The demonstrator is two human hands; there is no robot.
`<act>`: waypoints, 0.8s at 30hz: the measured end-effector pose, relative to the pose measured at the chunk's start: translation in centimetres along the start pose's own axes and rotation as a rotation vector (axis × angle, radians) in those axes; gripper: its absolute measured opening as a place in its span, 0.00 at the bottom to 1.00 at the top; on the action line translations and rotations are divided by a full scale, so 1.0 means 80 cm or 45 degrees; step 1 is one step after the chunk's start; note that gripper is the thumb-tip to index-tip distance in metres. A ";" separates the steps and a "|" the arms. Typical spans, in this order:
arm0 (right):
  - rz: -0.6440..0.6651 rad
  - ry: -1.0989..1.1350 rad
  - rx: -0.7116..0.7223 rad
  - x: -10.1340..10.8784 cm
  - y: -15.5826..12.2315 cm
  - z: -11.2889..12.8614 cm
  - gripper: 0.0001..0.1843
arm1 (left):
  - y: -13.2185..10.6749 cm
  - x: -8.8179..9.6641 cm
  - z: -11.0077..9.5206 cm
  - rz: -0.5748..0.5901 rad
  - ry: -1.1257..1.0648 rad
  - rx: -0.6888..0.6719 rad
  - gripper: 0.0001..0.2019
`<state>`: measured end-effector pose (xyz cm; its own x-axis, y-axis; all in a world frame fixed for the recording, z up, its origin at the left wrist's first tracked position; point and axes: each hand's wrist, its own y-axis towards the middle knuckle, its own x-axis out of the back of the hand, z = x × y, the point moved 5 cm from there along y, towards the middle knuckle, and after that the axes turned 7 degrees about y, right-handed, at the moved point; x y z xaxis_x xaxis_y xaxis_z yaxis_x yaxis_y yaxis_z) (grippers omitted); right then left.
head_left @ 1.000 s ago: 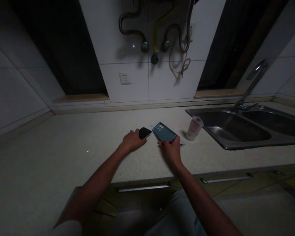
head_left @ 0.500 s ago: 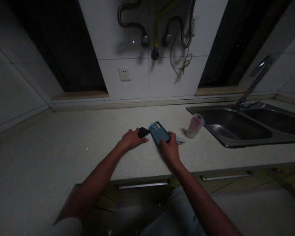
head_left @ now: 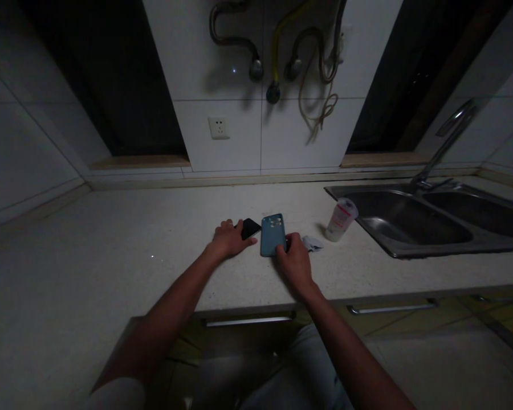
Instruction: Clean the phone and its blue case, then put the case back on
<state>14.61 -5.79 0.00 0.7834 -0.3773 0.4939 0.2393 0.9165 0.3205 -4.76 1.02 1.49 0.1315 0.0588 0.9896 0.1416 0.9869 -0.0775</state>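
Observation:
A blue-teal phone case (head_left: pixel 272 237) with camera cut-outs at its far end is pinched at its lower right by my right hand (head_left: pixel 294 259). Close to its left edge lies a dark phone (head_left: pixel 250 228), partly covered by my left hand (head_left: pixel 231 239). The fingers of that hand curl over the phone's left part, with the thumb along its near side. A small crumpled wrapper (head_left: pixel 312 244) rests on the counter just right of my right hand.
The pale countertop (head_left: pixel 166 228) runs along a tiled wall with a socket (head_left: pixel 218 128). A clear plastic cup (head_left: pixel 341 220) with red print stands beside the steel double sink (head_left: pixel 404 250). Above the sink rises a curved faucet (head_left: pixel 447 139). Drawer handles (head_left: pixel 250 321) line the counter's front.
My right hand has turned the phone case from a slant to nearly straight, its far end swinging right. My left hand stays on the phone. The view has shifted slightly.

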 end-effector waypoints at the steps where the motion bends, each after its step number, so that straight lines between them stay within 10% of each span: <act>1: -0.003 -0.027 0.011 0.000 -0.001 0.001 0.10 | 0.001 -0.002 0.000 0.000 -0.007 0.012 0.48; 24: 0.013 -0.483 0.236 -0.008 -0.014 0.012 0.04 | -0.004 -0.006 -0.009 -0.039 -0.005 0.103 0.42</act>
<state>13.29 -6.68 0.13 0.5105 -0.4219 0.7493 0.0982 0.8942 0.4367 -4.15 0.60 0.91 0.1245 0.0286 0.9918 0.0657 0.9971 -0.0370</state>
